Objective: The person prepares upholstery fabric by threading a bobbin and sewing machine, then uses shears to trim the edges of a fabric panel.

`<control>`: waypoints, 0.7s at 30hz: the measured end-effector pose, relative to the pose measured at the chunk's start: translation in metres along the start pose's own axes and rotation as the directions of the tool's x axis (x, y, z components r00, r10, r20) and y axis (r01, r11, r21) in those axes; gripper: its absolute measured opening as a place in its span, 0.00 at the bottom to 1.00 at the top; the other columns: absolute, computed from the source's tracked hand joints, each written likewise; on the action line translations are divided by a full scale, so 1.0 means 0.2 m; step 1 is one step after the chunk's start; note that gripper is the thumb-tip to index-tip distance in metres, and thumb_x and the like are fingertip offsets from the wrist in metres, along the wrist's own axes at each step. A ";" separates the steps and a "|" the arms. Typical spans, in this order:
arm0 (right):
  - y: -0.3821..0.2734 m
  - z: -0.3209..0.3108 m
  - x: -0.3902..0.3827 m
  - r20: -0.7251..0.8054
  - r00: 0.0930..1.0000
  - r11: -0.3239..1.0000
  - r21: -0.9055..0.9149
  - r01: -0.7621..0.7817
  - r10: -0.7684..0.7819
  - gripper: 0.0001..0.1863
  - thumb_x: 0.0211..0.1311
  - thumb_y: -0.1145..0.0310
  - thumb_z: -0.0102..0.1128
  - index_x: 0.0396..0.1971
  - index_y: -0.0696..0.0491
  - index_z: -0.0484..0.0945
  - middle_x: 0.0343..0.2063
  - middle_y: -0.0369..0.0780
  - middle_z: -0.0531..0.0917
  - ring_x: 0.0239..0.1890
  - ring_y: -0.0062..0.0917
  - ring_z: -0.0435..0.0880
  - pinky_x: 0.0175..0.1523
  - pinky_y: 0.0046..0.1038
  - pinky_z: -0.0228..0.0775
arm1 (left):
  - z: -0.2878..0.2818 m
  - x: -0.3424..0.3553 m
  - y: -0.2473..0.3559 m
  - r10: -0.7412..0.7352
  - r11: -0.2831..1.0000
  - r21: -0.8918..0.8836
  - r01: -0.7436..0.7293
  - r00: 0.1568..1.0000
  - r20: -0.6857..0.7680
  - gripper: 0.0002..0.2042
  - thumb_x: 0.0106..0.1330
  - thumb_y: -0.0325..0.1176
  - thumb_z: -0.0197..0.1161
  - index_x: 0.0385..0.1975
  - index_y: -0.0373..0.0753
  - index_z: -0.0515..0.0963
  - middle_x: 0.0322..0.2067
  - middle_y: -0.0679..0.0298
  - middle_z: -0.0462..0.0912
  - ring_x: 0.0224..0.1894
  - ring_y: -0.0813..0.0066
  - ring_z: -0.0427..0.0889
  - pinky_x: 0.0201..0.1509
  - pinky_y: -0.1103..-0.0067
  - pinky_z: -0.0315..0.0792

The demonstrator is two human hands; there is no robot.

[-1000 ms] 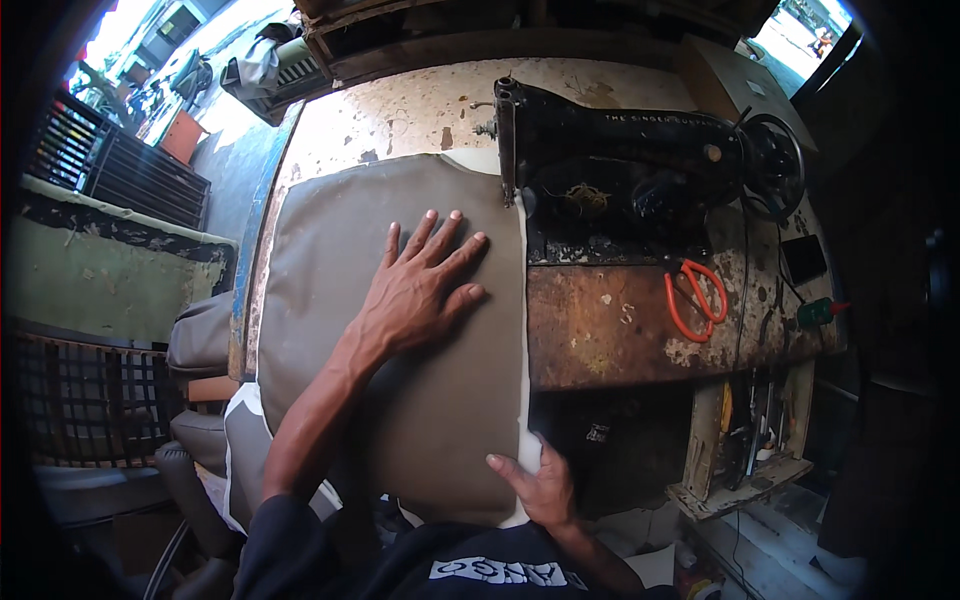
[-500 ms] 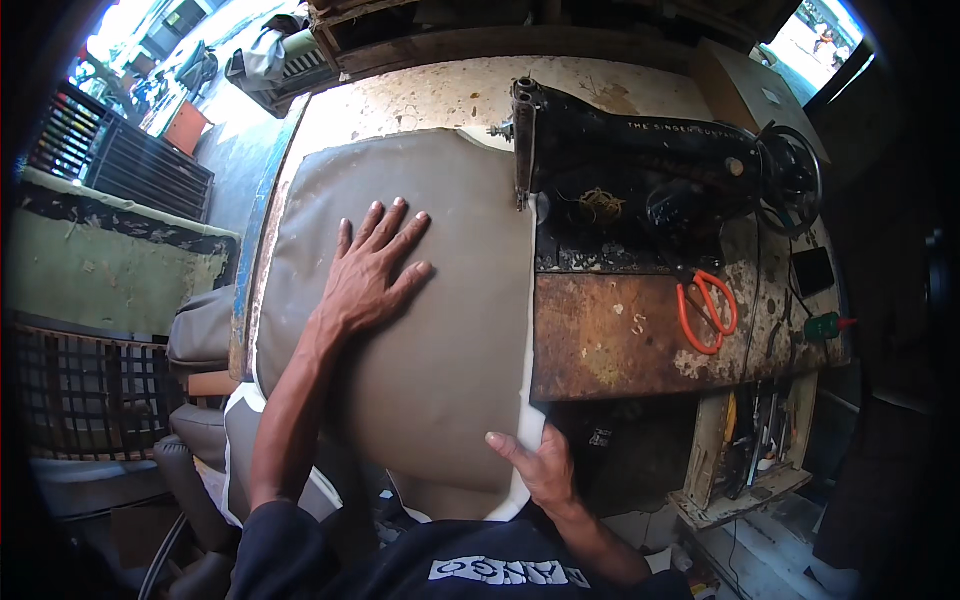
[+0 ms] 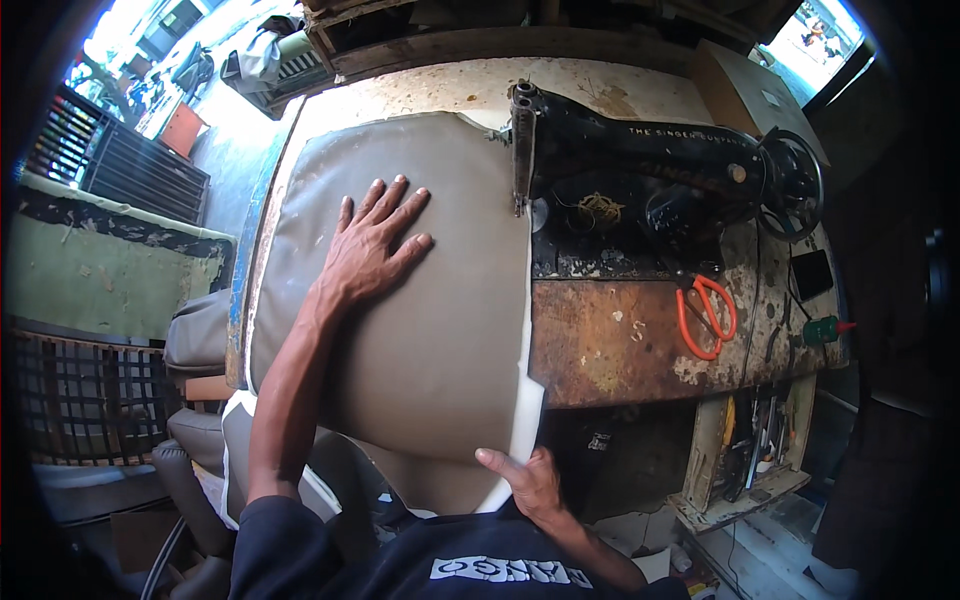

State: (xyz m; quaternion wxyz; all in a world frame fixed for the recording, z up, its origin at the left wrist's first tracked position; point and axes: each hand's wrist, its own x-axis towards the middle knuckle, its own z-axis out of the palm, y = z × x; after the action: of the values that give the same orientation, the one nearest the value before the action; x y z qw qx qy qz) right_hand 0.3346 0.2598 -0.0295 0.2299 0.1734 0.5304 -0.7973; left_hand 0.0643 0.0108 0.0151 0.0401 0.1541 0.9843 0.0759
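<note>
A large greyish-brown vinyl panel (image 3: 440,330) with a white backing edge covers the left of the table and hangs over its front. My left hand (image 3: 375,245) lies flat on it, fingers spread. At the panel's lower right edge, my right hand (image 3: 530,485) grips it, thumb on top and fingers hidden beneath. The panel's right edge passes under the needle end of a black sewing machine (image 3: 650,165). I cannot see the needle point clearly.
Orange-handled scissors (image 3: 706,318) lie against the machine's base. A green bottle with a red tip (image 3: 828,328) sits at the table's right. Below, a wooden tray (image 3: 745,495) holds tools. Covered cushions (image 3: 200,435) stand at the left.
The panel has slid a little farther away along the machine, and my left hand has moved with it. My right hand has shifted slightly nearer me along the edge.
</note>
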 end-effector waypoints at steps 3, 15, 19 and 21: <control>-0.03 0.01 0.00 0.016 0.999 0.991 -0.129 -0.027 0.029 0.16 0.61 0.64 0.75 0.45 0.58 0.87 0.39 0.37 0.89 0.44 0.18 0.84 0.53 0.25 0.74 | -0.01 0.06 0.00 0.015 1.000 -0.011 -0.015 1.000 -0.007 0.32 0.75 0.61 0.49 0.77 0.59 0.60 0.79 0.62 0.51 0.82 0.55 0.43 0.82 0.52 0.35; -0.05 -0.04 -0.06 -0.007 0.998 0.963 -0.264 -0.061 0.061 0.17 0.63 0.58 0.74 0.40 0.57 0.87 0.31 0.36 0.89 0.35 0.16 0.85 0.42 0.25 0.77 | 0.03 0.18 -0.06 0.005 1.000 -0.007 -0.005 0.999 -0.046 0.32 0.75 0.62 0.48 0.76 0.58 0.61 0.79 0.59 0.53 0.81 0.54 0.45 0.81 0.50 0.37; -0.04 -0.06 -0.04 -0.053 0.994 0.937 -0.332 -0.106 0.094 0.17 0.62 0.56 0.74 0.37 0.57 0.88 0.26 0.36 0.88 0.32 0.16 0.84 0.39 0.25 0.76 | 0.03 0.22 -0.08 -0.006 1.000 0.012 0.006 0.999 -0.044 0.32 0.76 0.62 0.47 0.77 0.59 0.59 0.79 0.60 0.51 0.82 0.54 0.44 0.81 0.50 0.36; 0.00 -0.07 -0.04 -0.084 0.994 0.949 -0.303 -0.086 0.063 0.17 0.63 0.56 0.73 0.36 0.57 0.88 0.25 0.36 0.87 0.31 0.16 0.84 0.38 0.25 0.75 | 0.01 0.25 -0.07 -0.018 0.999 0.032 0.019 1.000 -0.014 0.32 0.77 0.62 0.46 0.78 0.60 0.57 0.80 0.61 0.49 0.82 0.56 0.42 0.81 0.50 0.36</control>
State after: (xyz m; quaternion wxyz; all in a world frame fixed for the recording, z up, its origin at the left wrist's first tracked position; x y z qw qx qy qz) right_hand 0.3408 0.2743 -0.0301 0.2645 0.1845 0.6487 -0.6893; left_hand 0.0124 0.0144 0.0077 0.0314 0.1451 0.9870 0.0609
